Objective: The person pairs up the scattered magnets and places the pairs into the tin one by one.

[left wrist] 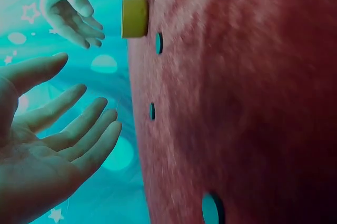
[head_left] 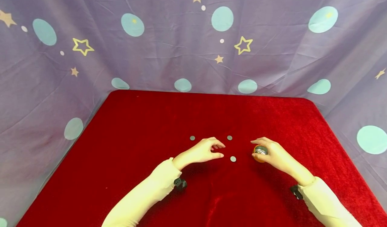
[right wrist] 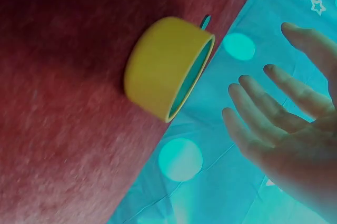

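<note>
My left hand (head_left: 202, 151) hovers over the red cloth, fingers spread apart from the thumb, holding nothing. Around it lie three small, round, silvery discs, which look like coins: one disc (head_left: 192, 138) to its left, another disc (head_left: 229, 138) beyond the fingertips, and a third disc (head_left: 233, 159) right of the thumb. A small orange-yellow bowl (right wrist: 158, 66) with a shiny silver inside stands upright on the cloth. Above the bowl is my right hand (head_left: 274, 154), its fingers loosely extended; the right wrist view shows a gap between hand and bowl.
Red velvet cloth (head_left: 151, 119) covers the table. A purple curtain (head_left: 169, 59) with stars and dots hangs behind and at both sides. Each wrist carries a small black camera, one of them this left camera (head_left: 180, 183).
</note>
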The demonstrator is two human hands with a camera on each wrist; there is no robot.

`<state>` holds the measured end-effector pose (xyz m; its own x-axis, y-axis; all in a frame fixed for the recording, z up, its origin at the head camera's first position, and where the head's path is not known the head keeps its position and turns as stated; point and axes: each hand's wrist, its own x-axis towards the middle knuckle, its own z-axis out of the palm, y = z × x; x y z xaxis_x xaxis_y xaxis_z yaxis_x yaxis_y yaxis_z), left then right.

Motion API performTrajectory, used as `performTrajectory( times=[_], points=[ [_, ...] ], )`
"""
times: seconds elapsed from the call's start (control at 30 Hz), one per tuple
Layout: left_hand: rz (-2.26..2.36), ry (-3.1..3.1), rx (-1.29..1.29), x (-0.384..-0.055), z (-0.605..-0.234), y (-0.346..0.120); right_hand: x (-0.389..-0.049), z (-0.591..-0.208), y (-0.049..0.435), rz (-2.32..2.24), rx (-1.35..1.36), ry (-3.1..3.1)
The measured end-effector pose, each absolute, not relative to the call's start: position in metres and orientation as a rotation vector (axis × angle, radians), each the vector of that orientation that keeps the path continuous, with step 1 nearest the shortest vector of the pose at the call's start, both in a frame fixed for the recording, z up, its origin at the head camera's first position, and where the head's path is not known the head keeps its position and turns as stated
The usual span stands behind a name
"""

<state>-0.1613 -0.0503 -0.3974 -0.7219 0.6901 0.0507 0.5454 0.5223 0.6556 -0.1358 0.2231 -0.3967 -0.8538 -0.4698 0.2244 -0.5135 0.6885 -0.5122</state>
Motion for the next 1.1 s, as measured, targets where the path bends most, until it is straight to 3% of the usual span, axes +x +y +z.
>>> performTrajectory(
  times=[0.8, 1.1],
  points=[
    [0.835, 2.699, 0.822, -0.142, -0.405, -0.112, -0.137, -0.408, 0.186, 0.772, 0.92, -2.838],
    [0.821, 2.763, 0.84, -0.141, -0.418, -0.125, -0.141, -0.418, 0.181, 0.963, 0.999, -2.921]
  ],
)
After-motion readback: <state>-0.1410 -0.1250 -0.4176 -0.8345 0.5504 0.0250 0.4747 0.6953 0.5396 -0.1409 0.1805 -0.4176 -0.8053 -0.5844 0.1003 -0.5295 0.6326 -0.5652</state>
